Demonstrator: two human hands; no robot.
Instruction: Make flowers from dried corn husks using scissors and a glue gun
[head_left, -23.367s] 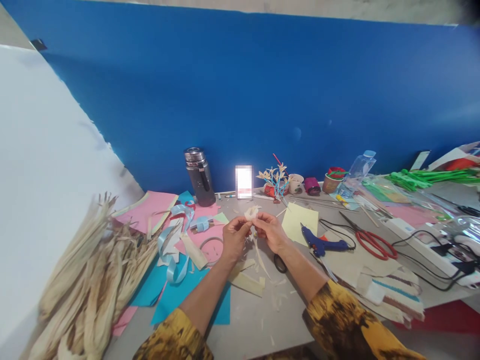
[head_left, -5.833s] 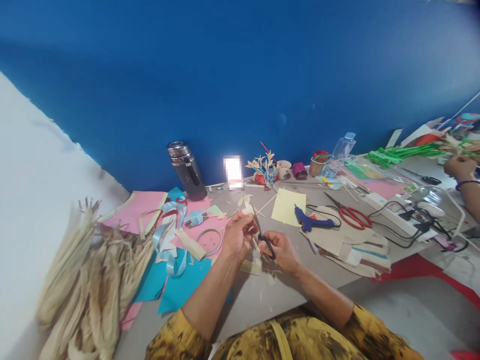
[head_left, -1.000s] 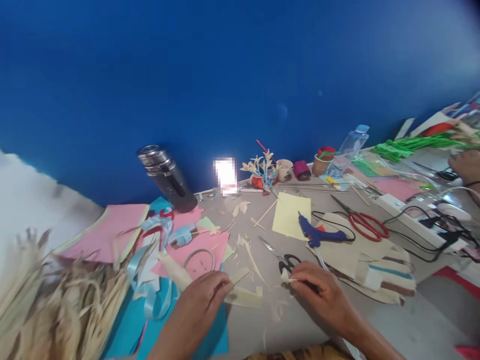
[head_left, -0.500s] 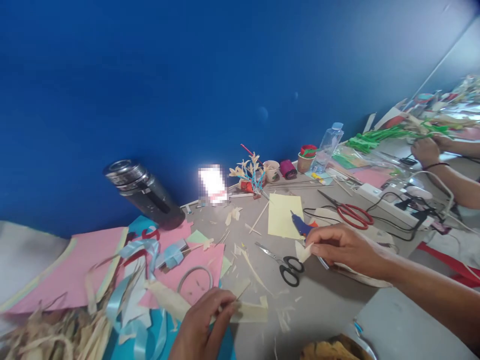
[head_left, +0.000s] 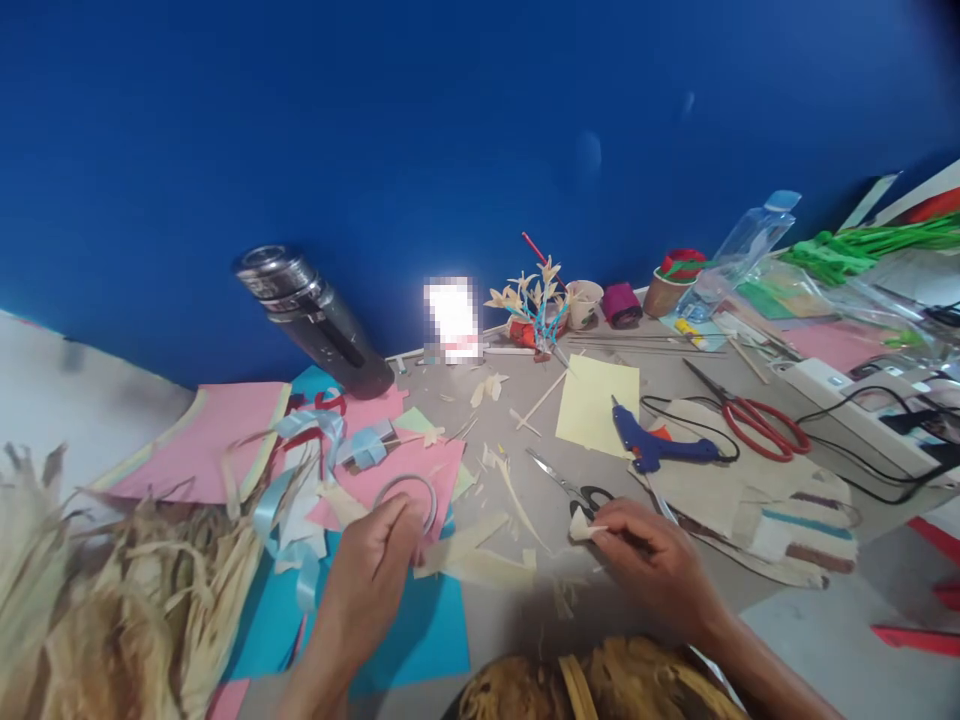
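Note:
My right hand (head_left: 656, 565) pinches a small cream piece of corn husk (head_left: 581, 527) between thumb and fingertips. Just behind that piece lie black-handled scissors (head_left: 566, 484), partly covered by it. My left hand (head_left: 379, 565) is closed, fingertips together, at the near edge of a grey ring (head_left: 405, 478); whatever is in its fingers is hidden. Pale husk strips (head_left: 487, 562) lie to its right over blue paper (head_left: 420, 630). Beyond my right hand, a blue glue gun (head_left: 656, 445) rests beside a striped work glove (head_left: 780, 510).
A dark flask (head_left: 319, 325) stands at the back left, before a husk flower bunch (head_left: 540, 305). Dried husks (head_left: 142, 600) are heaped at left. Red-handled scissors (head_left: 757, 425), a power strip (head_left: 855, 410) and a water bottle (head_left: 750, 250) occupy the right.
My right hand has drawn left and nearer me with the husk piece, away from the glue gun. My left hand has shifted left from the husk strips to the ring. The view has also shifted.

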